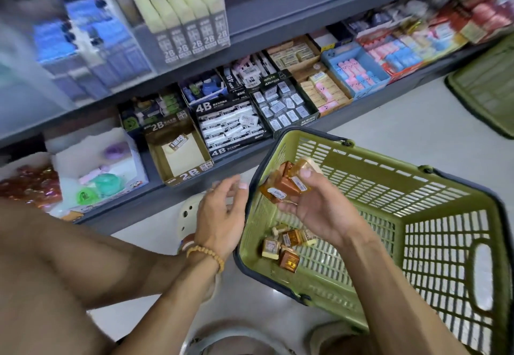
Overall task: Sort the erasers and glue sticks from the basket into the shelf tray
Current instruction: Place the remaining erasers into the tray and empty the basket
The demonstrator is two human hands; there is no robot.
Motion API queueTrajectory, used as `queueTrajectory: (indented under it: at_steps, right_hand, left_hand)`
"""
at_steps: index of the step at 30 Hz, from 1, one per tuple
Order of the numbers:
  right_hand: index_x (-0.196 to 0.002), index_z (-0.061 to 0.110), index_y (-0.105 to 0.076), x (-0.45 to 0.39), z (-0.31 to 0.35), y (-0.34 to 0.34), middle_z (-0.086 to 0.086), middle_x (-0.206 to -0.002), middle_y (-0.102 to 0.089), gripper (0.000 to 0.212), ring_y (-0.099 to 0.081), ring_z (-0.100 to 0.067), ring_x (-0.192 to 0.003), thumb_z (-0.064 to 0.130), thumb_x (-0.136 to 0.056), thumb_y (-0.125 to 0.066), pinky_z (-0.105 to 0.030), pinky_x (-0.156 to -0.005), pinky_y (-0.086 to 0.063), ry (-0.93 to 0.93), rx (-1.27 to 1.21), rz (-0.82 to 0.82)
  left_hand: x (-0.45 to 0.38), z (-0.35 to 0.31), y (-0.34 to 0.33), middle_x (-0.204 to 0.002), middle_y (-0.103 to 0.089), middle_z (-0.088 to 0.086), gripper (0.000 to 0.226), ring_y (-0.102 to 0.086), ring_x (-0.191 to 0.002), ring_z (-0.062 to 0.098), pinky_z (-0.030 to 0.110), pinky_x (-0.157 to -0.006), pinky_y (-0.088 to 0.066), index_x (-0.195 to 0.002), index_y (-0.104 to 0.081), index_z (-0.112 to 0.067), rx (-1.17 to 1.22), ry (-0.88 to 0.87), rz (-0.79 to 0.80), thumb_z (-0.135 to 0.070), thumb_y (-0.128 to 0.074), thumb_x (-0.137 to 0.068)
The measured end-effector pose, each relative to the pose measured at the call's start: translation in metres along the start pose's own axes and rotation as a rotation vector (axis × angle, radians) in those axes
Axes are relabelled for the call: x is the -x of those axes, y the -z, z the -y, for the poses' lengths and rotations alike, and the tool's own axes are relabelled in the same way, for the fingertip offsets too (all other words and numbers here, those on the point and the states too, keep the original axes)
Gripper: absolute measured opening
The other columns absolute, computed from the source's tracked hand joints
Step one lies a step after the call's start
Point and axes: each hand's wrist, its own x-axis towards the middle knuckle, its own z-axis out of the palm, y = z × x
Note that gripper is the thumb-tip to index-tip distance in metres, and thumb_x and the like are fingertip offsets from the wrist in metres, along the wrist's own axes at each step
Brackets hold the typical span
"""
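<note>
Right hand (pixel 314 204) held a clutch of brown-wrapped erasers (pixel 283 185), fingers curled round them, above the near-left end of the green basket (pixel 417 201). More erasers (pixel 286 246) lay on the basket floor directly below. Left hand (pixel 219 212) hung open and empty, just left of the basket rim. The 2B tray (pixel 178 151), nearly bare with 1 eraser in it, sat at the shelf's front edge, up-left of the grip; the left hand was nearer it.

Soft, even indoor light fills the aisle, with faint shadows. Motion blur smears the upper-left shelf (pixel 83 48) and far-right goods; wide-angle distortion bends the edges, while the centre stays fairly sharp.
</note>
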Motion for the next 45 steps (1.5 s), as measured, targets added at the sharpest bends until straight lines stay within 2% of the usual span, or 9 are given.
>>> queueTrajectory:
  at_steps: [6,9,13,21,26,33,37,42,45]
  right_hand:
    - [-0.116,0.004,-0.062,0.026,0.028,-0.055,-0.025,-0.124,-0.058,0.067,-0.057,-0.034,-0.108,0.041,-0.066,-0.089,-0.038,-0.086,-0.048,0.076,-0.01,0.148]
    - [-0.115,0.006,-0.067,0.035,0.039,-0.079,-0.022,-0.124,-0.063,0.059,-0.06,-0.034,-0.113,0.038,-0.07,-0.087,-0.04,-0.095,-0.05,0.12,-0.016,0.224]
    - [-0.134,-0.014,-0.045,0.04,0.047,-0.106,-0.033,-0.137,-0.052,0.089,-0.055,-0.043,-0.125,0.029,-0.07,-0.089,-0.042,-0.102,-0.049,0.151,-0.083,0.253]
    - [-0.113,0.006,-0.07,0.034,0.062,-0.155,-0.03,-0.136,-0.055,0.06,-0.053,-0.044,-0.128,0.029,-0.062,-0.094,-0.05,-0.108,-0.044,0.253,-0.162,0.266]
    - [-0.125,0.007,-0.058,0.017,0.068,-0.183,-0.025,-0.127,-0.062,0.08,-0.056,-0.045,-0.125,0.029,-0.059,-0.095,-0.054,-0.099,-0.05,0.287,-0.124,0.237]
    - [-0.123,0.009,-0.061,-0.007,0.063,-0.228,-0.019,-0.123,-0.067,0.076,-0.063,-0.036,-0.118,0.03,-0.057,-0.095,-0.049,-0.101,-0.05,0.306,-0.077,0.267]
    - [-0.116,0.017,-0.065,-0.016,0.063,-0.249,-0.007,-0.112,-0.072,0.075,-0.069,-0.02,-0.102,0.041,-0.052,-0.096,-0.038,-0.09,-0.053,0.347,0.058,0.203]
    - [-0.109,0.017,-0.064,-0.022,0.058,-0.263,-0.002,-0.104,-0.071,0.039,-0.066,-0.012,-0.089,0.029,-0.073,-0.076,-0.033,-0.079,-0.043,0.328,0.108,0.143]
    - [-0.109,0.018,-0.064,-0.025,0.054,-0.267,-0.005,-0.109,-0.07,0.069,-0.063,-0.015,-0.094,0.043,-0.053,-0.094,-0.031,-0.074,-0.046,0.325,0.125,0.132]
  left_hand:
    - [0.016,-0.045,0.053,-0.121,-0.059,-0.022,0.058,-0.059,-0.101,-0.006,0.021,-0.082,-0.052,-0.13,-0.049,-0.05,0.125,-0.306,0.278,-0.064,-0.062,-0.076]
    - [0.021,-0.062,0.077,-0.113,-0.062,-0.023,0.049,-0.057,-0.099,-0.011,0.009,-0.08,-0.047,-0.123,-0.056,-0.044,0.135,-0.382,0.221,-0.051,-0.07,-0.076]
    - [0.021,-0.074,0.105,-0.092,-0.065,-0.014,0.036,-0.06,-0.082,-0.001,0.019,-0.069,-0.048,-0.106,-0.063,-0.039,0.193,-0.408,0.115,-0.038,-0.078,-0.073]
    - [0.014,-0.093,0.145,-0.086,-0.07,-0.007,0.035,-0.066,-0.079,0.013,0.031,-0.068,-0.056,-0.094,-0.061,-0.029,0.403,-0.383,-0.019,-0.004,-0.077,-0.077]
    - [0.0,-0.091,0.176,-0.075,-0.069,-0.007,0.038,-0.064,-0.074,0.011,0.028,-0.072,-0.055,-0.086,-0.055,-0.016,0.633,-0.289,-0.066,-0.006,-0.084,-0.064]
    - [-0.006,-0.084,0.233,-0.092,-0.072,0.0,0.04,-0.065,-0.088,0.015,0.026,-0.085,-0.052,-0.103,-0.071,-0.033,0.321,-0.406,0.037,0.0,-0.073,-0.08]
    - [-0.017,-0.077,0.285,-0.088,-0.071,-0.003,0.027,-0.062,-0.081,0.011,0.018,-0.076,-0.049,-0.089,-0.071,-0.025,0.133,-0.448,-0.183,-0.002,-0.075,-0.078]
    - [-0.055,-0.069,0.321,-0.086,-0.067,-0.007,0.03,-0.062,-0.079,0.017,0.033,-0.081,-0.054,-0.081,-0.063,-0.033,-0.138,-0.33,-0.31,-0.013,-0.083,-0.072]
    - [-0.075,-0.072,0.322,-0.088,-0.07,-0.005,0.027,-0.064,-0.076,0.013,0.031,-0.084,-0.053,-0.088,-0.068,-0.029,-0.324,-0.324,-0.238,-0.017,-0.085,-0.071]
